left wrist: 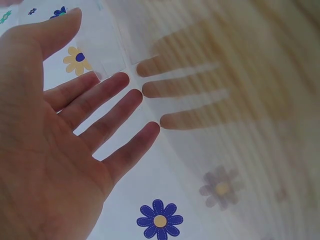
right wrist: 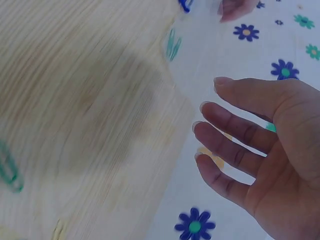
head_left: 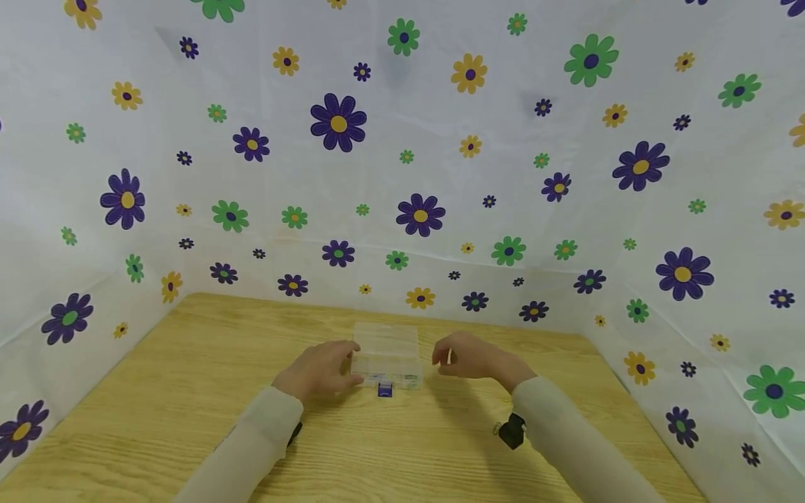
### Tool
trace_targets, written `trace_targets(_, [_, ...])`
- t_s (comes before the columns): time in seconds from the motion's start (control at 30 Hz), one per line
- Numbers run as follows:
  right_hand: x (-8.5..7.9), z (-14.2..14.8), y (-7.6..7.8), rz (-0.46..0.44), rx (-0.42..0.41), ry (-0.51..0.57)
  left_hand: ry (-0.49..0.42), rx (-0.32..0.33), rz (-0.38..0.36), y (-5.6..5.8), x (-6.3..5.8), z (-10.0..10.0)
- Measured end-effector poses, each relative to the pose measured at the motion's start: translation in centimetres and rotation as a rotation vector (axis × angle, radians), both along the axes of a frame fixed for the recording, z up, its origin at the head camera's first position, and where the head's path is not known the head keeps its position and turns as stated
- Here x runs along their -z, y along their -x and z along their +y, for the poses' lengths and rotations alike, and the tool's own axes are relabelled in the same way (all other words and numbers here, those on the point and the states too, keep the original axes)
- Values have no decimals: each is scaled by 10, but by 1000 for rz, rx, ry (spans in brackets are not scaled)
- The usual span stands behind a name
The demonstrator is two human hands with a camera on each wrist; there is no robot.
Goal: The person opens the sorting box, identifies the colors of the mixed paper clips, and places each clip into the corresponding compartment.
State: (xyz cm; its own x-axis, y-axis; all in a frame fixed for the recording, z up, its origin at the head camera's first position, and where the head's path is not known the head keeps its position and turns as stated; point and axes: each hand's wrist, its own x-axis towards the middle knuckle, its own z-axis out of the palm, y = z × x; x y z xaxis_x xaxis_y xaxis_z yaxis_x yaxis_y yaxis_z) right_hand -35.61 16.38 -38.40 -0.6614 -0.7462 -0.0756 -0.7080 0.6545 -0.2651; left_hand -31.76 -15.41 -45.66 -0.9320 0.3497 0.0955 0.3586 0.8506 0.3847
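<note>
A clear plastic box [head_left: 386, 356] lies on the wooden table with a blue latch [head_left: 385, 390] at its front. Small greenish bits show through its front right part. At the box's left side is my left hand [head_left: 323, 370], fingertips right at its edge; the left wrist view shows that hand's fingers [left wrist: 112, 112] straight and spread. To the right of the box my right hand [head_left: 468, 355] hovers apart from it, fingers loosely bent and holding nothing. The right wrist view has green paper clips [right wrist: 173, 45] and part of the blue latch [right wrist: 186, 5].
The wooden table [head_left: 402, 447] runs back to a white curtain [head_left: 402, 175] printed with purple, green and yellow flowers, which also encloses both sides. Dark wrist devices [head_left: 512, 432] are worn near the sleeve cuffs.
</note>
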Motion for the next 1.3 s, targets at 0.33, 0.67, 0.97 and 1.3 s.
trace_targets(0.33, [7, 66, -10, -45, -11, 83, 11, -4, -2, 2, 3, -3])
trace_targets(0.67, [25, 109, -17, -4, 30, 131, 9, 15, -7, 0, -1, -4])
trace_targets(0.97, [39, 135, -17, -64, 169, 130, 11, 5, -14, 1, -2, -2])
trace_targets(1.3, [44, 137, -16, -58, 197, 125, 11, 9, -19, 4, -2, -2])
